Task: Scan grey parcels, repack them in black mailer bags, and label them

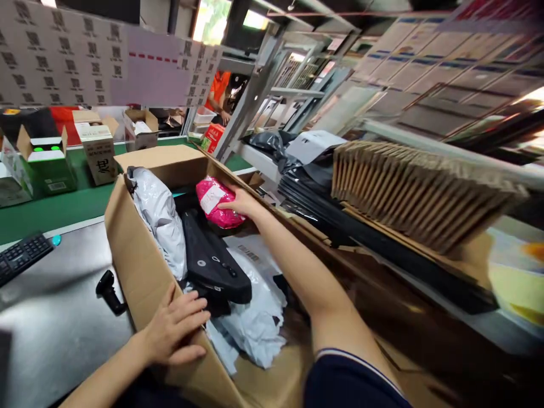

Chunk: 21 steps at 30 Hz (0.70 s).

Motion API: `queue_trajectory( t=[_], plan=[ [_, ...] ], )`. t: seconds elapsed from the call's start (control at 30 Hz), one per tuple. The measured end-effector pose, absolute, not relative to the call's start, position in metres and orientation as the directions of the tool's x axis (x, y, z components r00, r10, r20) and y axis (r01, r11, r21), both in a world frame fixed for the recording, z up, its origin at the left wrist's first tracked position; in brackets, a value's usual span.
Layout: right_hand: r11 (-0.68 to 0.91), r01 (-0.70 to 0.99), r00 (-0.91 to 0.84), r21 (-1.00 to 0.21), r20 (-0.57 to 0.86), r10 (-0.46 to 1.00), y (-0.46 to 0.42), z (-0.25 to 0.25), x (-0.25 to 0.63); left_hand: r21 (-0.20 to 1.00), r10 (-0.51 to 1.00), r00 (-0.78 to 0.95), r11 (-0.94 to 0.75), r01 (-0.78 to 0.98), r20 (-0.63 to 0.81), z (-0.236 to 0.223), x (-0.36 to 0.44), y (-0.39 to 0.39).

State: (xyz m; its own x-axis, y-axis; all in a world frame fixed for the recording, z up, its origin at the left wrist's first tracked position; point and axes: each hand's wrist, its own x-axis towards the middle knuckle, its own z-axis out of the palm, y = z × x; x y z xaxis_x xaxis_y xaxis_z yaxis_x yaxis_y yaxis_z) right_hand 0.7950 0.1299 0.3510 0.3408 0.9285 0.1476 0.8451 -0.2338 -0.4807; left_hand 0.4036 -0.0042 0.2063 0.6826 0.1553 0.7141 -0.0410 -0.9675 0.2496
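Inside a large open cardboard box [140, 272], my right hand [243, 204] grips a bright pink plastic-wrapped package [212, 198] with a white label. Some of its fingers are hidden behind the package. My left hand [181, 326] lies on the box's near left edge, fingers outstretched and holding nothing. Between my hands is a black triangular zip bag [215, 260]. A silvery-white plastic mailer [159, 212] leans along the left wall of the box. More pale mailers [255, 317] lie crumpled on the right side, one with a barcode label.
A black barcode scanner [111, 292] and a keyboard [25, 255] sit on the metal table [63, 317] at left. Small cartons [96, 150] stand on a green surface behind. To the right, a shelf holds a row of folded cardboard [416, 192] and black plastic bags [297, 198]. A person in orange [219, 90] is farther back.
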Motion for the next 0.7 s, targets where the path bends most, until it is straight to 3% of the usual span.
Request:
queue_trajectory(
  t=[0.13,0.2,0.27,0.4,0.53,0.7],
  plan=[
    [-0.008,0.848,0.172,-0.530,0.261,0.950,0.099,0.439,0.728,0.605,0.511,0.494,-0.795,-0.038,0.704,0.224,0.373,0.021],
    [0.118,0.798,0.066,-0.591,0.281,0.958,0.078,0.465,0.675,0.787,0.719,0.353,-0.610,-0.090,0.598,0.242,0.348,0.043],
    [0.203,0.705,-0.063,-0.680,0.225,0.972,0.062,0.474,0.616,0.893,0.859,0.261,-0.392,-0.220,0.441,0.264,0.312,0.067],
    [0.251,0.523,-0.381,-0.814,0.040,0.924,0.063,0.450,0.496,0.905,0.924,0.322,-0.057,-0.421,0.208,0.297,0.213,0.097],
    [0.249,0.476,-0.563,-0.844,-0.076,0.823,0.094,0.396,0.393,0.944,0.928,0.371,0.141,-0.299,-0.021,0.291,0.112,0.094],
    [0.417,0.381,-0.606,-0.825,0.118,0.786,0.104,0.322,0.312,0.854,0.936,0.075,0.346,-0.388,-0.345,0.236,0.018,0.081]
  ],
)
